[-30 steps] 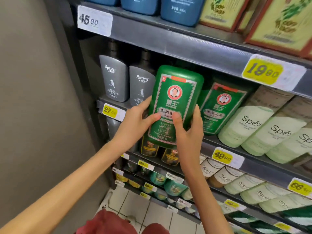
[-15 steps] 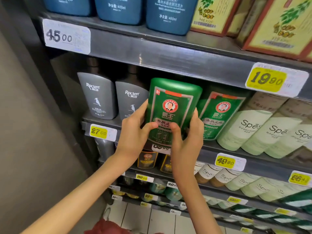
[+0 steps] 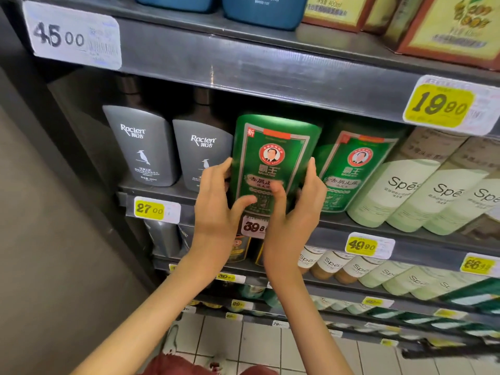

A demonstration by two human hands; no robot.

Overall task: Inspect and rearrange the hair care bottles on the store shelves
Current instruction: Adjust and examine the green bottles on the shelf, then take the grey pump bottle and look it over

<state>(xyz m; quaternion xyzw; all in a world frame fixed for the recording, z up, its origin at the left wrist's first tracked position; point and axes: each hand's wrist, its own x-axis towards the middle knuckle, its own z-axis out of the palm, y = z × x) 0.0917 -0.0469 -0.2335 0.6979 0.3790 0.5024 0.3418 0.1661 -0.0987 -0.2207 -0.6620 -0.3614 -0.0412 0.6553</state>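
Bottle: a large glossy green plastic bottle (image 3: 273, 163) with rounded shoulders is upright at the front of the dark metal shelf (image 3: 332, 235), between a matte grey flat-sided bottle (image 3: 200, 152) on its left and a matching green bottle (image 3: 354, 171) on its right.
Left hand: the left hand (image 3: 216, 204) has its fingers curled round the bottle's left edge and its thumb on the label.
Right hand: the right hand (image 3: 295, 212) grips the right edge the same way.
Base: hidden by the hands, so I cannot tell whether it rests on the shelf.
Progress: this bottle seems nearly placed. It is not yet released or lined up, and the other rows remain.
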